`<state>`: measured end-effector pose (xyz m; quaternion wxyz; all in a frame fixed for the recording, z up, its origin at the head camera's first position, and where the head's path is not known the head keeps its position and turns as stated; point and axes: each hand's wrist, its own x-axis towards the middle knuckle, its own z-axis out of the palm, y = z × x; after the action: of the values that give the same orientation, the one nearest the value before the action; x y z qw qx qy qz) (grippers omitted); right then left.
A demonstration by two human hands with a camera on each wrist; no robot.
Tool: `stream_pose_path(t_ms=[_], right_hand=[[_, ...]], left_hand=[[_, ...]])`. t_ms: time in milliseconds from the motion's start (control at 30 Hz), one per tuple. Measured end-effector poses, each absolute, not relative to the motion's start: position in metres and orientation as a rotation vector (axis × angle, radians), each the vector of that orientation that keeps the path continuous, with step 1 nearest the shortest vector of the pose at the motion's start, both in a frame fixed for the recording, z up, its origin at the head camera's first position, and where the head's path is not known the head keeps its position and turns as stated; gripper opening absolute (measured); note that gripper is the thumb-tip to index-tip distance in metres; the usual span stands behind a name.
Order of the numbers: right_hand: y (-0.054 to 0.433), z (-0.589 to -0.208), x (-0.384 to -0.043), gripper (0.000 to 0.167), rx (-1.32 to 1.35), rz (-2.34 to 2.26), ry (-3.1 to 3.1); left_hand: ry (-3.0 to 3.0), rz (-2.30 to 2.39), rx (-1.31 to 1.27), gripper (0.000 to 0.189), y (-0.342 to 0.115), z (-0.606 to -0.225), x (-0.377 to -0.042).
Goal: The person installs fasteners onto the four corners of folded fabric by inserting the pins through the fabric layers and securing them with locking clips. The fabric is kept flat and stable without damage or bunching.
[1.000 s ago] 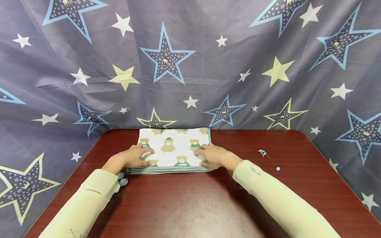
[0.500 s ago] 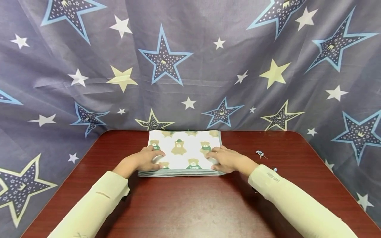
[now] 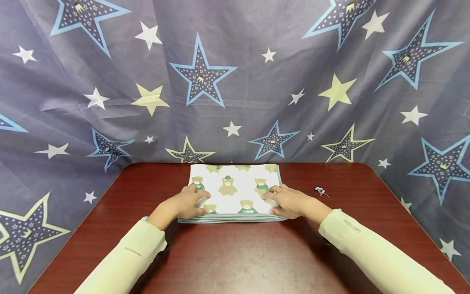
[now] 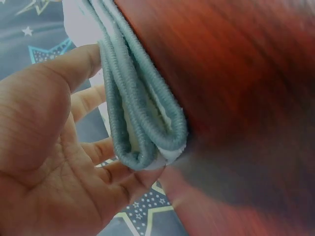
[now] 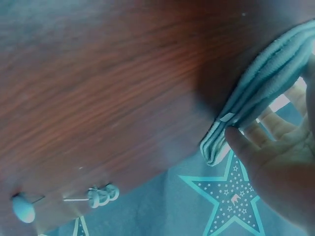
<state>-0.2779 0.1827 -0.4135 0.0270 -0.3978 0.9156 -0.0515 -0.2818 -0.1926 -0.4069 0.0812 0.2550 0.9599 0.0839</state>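
Observation:
A folded cloth (image 3: 235, 196), white with brown bears and grey-green edging, lies in several layers on the far part of the table. My left hand (image 3: 183, 203) rests over its left end, fingers loosely spread across the top and the end, thumb near the front edge. Over the other end lies my right hand (image 3: 291, 202) in the same way. In the left wrist view the thumb tip touches the edging (image 4: 120, 83) beside two folded loops. The right wrist view has the thumb against the stacked layers (image 5: 261, 83), with relaxed fingers beyond them.
Several pin-like pieces with pale round heads (image 3: 320, 190) lie right of the cloth on the dark red table (image 3: 235, 253). One blue-headed piece (image 5: 23, 209) lies apart from them. A curtain printed with stars (image 3: 253, 94) stands directly behind the table.
Both hands and the folded cloth have shifted together to the right along the table, with a slight move nearer. My sleeves now cover most of the blue pieces seen earlier by each wrist.

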Motion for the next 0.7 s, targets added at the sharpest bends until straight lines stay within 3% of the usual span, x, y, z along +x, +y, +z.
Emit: stream_pose_path(t_ms=[700], right_hand=[[0.204, -0.416, -0.25, 0.046, -1.253, -0.152, 2.844]], left_hand=[[2.918, 0.194, 0.713, 0.052, -0.177, -0.412, -0.245]])
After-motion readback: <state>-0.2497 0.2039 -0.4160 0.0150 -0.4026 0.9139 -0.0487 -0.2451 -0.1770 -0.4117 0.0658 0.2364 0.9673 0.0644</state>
